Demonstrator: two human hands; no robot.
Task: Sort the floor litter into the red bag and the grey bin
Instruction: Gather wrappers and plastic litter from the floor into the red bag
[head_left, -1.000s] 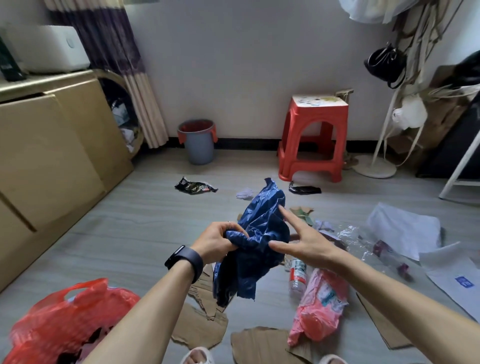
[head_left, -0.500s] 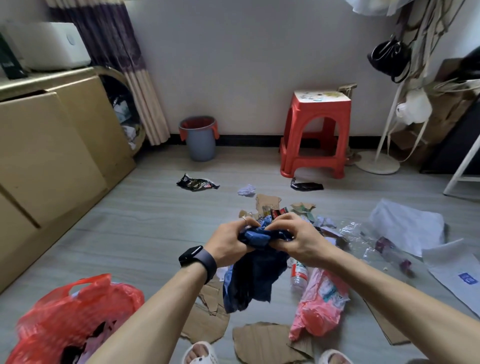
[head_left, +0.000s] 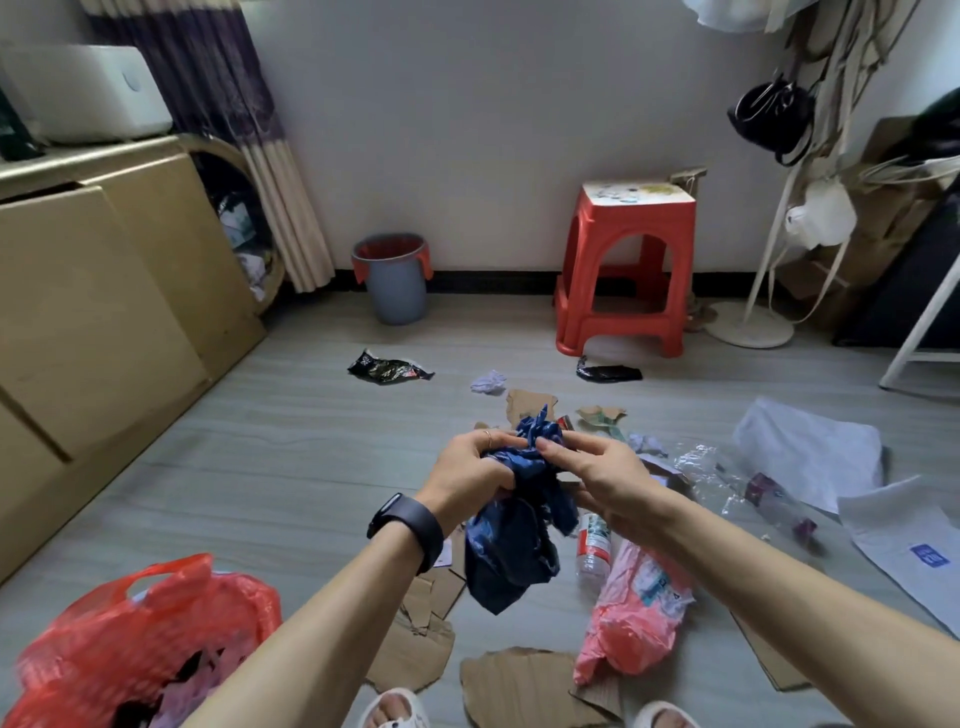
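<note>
Now, left hand (head_left: 467, 475) and right hand (head_left: 602, 473) both curled around 1 crumpled blue bag (head_left: 509, 551).

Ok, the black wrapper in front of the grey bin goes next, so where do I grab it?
Probably pinch the black wrapper at its crumpled middle, coming straight down from above. It lies low and flat on the floor, apart from other litter, with no handle or stiff edge showing.
</note>
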